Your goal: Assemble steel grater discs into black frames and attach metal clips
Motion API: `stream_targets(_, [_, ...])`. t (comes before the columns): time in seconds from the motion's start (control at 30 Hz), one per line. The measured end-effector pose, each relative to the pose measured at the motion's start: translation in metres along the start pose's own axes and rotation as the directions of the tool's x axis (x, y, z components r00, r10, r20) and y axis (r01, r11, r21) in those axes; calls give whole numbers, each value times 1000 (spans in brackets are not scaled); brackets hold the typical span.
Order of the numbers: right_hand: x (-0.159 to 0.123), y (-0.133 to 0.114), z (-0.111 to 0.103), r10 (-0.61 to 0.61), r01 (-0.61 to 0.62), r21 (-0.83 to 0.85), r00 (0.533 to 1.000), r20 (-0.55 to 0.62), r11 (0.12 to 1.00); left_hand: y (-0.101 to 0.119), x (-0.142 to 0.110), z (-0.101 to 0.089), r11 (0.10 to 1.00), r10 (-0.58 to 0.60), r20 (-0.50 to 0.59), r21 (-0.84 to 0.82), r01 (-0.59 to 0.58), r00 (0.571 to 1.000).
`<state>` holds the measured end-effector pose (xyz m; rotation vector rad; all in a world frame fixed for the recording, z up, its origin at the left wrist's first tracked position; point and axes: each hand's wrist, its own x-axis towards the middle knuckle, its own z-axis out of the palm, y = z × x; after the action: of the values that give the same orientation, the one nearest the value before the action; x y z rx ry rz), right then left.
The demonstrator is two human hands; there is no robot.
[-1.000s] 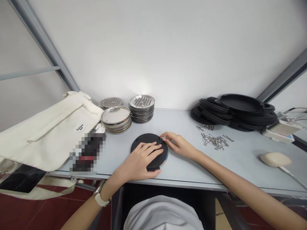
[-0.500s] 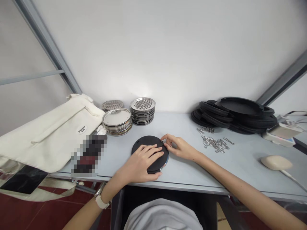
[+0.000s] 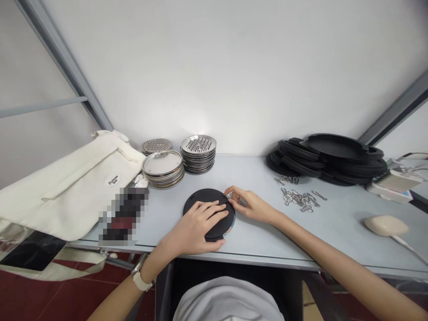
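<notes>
On the table before me lies a round black disc point(image 3: 206, 195), with a thin multicoloured strip showing along its right rim. My left hand point(image 3: 200, 226) rests flat across its top, fingers spread and thumb along the near edge. At the disc's upper right rim, my right hand point(image 3: 242, 201) pinches a small metal clip point(image 3: 228, 195) between thumb and fingertips. The fingers partly cover the clip, so its exact fit against the disc is hidden. To the right lies a loose pile of similar wire clips point(image 3: 297, 198).
Behind stand stacks of metal discs, one with a smooth top point(image 3: 162, 162) and one with a perforated top point(image 3: 199, 146). Black round covers point(image 3: 329, 154) are heaped at back right. A cream bag point(image 3: 76, 187) is at left, a white corded device point(image 3: 386, 225) at right.
My right fingers have shifted slightly at the rim, and the metal clip shows at a somewhat different angle. My left hand has stayed on the disc.
</notes>
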<state>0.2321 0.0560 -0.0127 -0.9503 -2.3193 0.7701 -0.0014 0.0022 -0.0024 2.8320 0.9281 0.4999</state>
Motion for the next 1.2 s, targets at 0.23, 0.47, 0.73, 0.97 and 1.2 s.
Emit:
stream_targets(0.23, [0,0,0,3,-3,8,1000,3,1000,1,0,-1,1000,6,-13,12,-6,1000])
stream_targets(0.47, [-1,1,2,16,-17,-18,1000,-14,1000,1,0,0,1000,-1,-12,4,1,1000])
stream_targets(0.73, [-1,-1,4,-79,73,-94,995,-65,993,0,-2,0,999,38,-31,6,-38,999])
stream_targets(0.97, [-1,0,8,-104,97,-114,993,-56,989,-5,-1,7,996,86,-92,32,-84,992])
stream_targets(1.2, [0,-2,8,-136,126,-161,989,-56,979,-4,-6,-23,996,84,136,4,-86,987])
